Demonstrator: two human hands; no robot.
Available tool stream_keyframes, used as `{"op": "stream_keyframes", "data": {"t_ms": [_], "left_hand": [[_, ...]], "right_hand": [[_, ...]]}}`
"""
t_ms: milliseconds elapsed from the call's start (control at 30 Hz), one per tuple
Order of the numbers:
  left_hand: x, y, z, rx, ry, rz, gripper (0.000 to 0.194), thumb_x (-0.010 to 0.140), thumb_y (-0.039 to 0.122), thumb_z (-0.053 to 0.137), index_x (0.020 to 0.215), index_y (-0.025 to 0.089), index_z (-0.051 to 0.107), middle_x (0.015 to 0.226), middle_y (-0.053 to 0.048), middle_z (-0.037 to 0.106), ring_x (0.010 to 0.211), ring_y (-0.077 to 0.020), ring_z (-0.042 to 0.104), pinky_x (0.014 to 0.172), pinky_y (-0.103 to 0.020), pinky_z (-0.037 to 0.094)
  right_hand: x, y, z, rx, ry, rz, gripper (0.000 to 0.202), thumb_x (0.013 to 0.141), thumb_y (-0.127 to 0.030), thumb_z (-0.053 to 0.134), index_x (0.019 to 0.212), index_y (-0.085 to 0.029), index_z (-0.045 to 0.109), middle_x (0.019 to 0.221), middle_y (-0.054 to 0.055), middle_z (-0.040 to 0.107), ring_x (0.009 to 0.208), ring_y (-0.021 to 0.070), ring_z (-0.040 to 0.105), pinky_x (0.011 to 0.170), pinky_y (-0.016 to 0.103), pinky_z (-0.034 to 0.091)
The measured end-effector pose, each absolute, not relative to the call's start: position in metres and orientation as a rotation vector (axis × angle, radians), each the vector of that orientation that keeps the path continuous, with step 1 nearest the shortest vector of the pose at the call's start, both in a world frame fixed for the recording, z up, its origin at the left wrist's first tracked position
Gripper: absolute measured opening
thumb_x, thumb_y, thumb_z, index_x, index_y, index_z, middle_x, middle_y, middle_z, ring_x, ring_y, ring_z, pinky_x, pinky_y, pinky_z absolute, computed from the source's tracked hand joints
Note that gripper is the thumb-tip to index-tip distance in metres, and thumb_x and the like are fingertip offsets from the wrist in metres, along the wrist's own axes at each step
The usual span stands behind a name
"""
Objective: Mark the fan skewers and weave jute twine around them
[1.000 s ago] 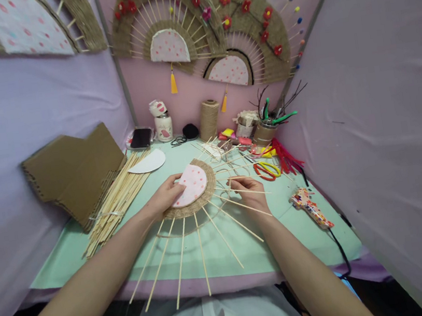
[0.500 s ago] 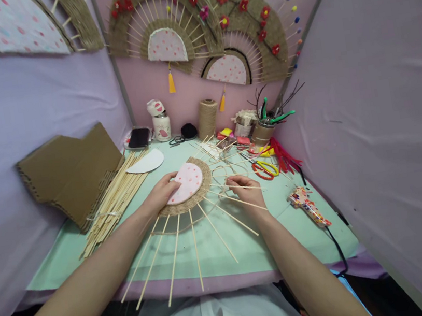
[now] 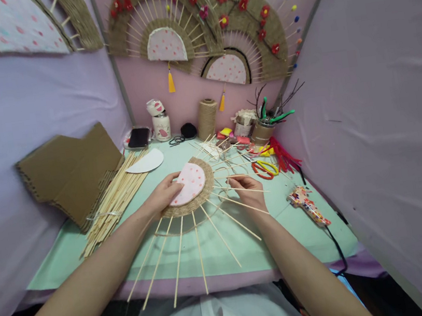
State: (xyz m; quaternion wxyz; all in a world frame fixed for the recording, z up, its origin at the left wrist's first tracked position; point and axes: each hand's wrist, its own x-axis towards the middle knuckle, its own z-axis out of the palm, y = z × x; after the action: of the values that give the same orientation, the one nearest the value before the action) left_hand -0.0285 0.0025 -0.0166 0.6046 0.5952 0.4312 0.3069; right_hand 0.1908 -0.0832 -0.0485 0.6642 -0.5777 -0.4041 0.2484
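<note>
A half-round fan piece [image 3: 189, 184] with a white, pink-dotted centre, a woven twine band and thin sticks fanning outward is held above the table. My left hand [image 3: 167, 193] grips its straight edge at the left, thumb on the dotted face. Among the right-hand sticks, my right hand [image 3: 247, 188] is closed with thumb and fingertips pinched on the twine [image 3: 221, 193]. That twine loops between the sticks, and a slack length hangs across the lower ones.
Cardboard [image 3: 71, 172] and a stick bundle [image 3: 109, 203] lie left, beside a white half-disc [image 3: 146, 162]. Scissors [image 3: 265, 169] and a patterned glue gun [image 3: 308, 207] with a cord are at right. A twine spool [image 3: 207, 119] stands behind.
The fan piece has shifted slightly to the right with my left hand. My right hand stays at nearly the same place, still pinched.
</note>
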Motion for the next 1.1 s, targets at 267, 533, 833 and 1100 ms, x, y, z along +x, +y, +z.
{"op": "stream_keyframes", "data": {"t_ms": [267, 533, 833, 1100], "left_hand": [[-0.0286, 0.0036, -0.0156, 1.414, 1.016, 0.733, 0.056, 0.067, 0.031, 0.06, 0.12, 0.016, 0.056, 0.086, -0.003, 0.07, 0.061, -0.0133, 0.06, 0.049, -0.02, 0.042], [-0.0282, 0.0008, -0.0102, 1.385, 1.058, 0.737, 0.051, 0.068, 0.031, 0.059, 0.118, 0.018, 0.057, 0.089, -0.001, 0.069, 0.063, -0.0123, 0.06, 0.052, -0.02, 0.043], [-0.0291, 0.0034, -0.0143, 1.446, 1.059, 0.751, 0.051, 0.067, 0.032, 0.059, 0.115, 0.017, 0.059, 0.091, -0.003, 0.07, 0.068, -0.0149, 0.062, 0.054, -0.021, 0.046], [-0.0294, 0.0041, -0.0145, 1.437, 1.031, 0.724, 0.055, 0.067, 0.033, 0.06, 0.119, 0.016, 0.056, 0.094, -0.003, 0.07, 0.07, -0.0143, 0.062, 0.054, -0.021, 0.044]], "right_hand": [[0.1907, -0.0817, -0.0498, -1.323, -0.893, 0.585, 0.02, 0.066, -0.037, 0.071, 0.077, -0.02, 0.072, 0.081, 0.005, 0.071, 0.077, 0.0197, 0.063, 0.069, 0.031, 0.047], [0.1926, -0.0798, -0.0514, -1.364, -0.909, 0.628, 0.02, 0.066, -0.034, 0.071, 0.078, -0.019, 0.073, 0.078, 0.004, 0.071, 0.073, 0.0184, 0.062, 0.067, 0.03, 0.047], [0.1935, -0.0797, -0.054, -1.354, -0.919, 0.63, 0.024, 0.067, -0.038, 0.07, 0.08, -0.018, 0.073, 0.084, 0.006, 0.071, 0.076, 0.0189, 0.062, 0.066, 0.029, 0.045], [0.191, -0.0826, -0.0479, -1.334, -0.972, 0.662, 0.018, 0.068, -0.035, 0.07, 0.076, -0.019, 0.073, 0.084, 0.004, 0.071, 0.075, 0.0175, 0.061, 0.065, 0.027, 0.043]]}}
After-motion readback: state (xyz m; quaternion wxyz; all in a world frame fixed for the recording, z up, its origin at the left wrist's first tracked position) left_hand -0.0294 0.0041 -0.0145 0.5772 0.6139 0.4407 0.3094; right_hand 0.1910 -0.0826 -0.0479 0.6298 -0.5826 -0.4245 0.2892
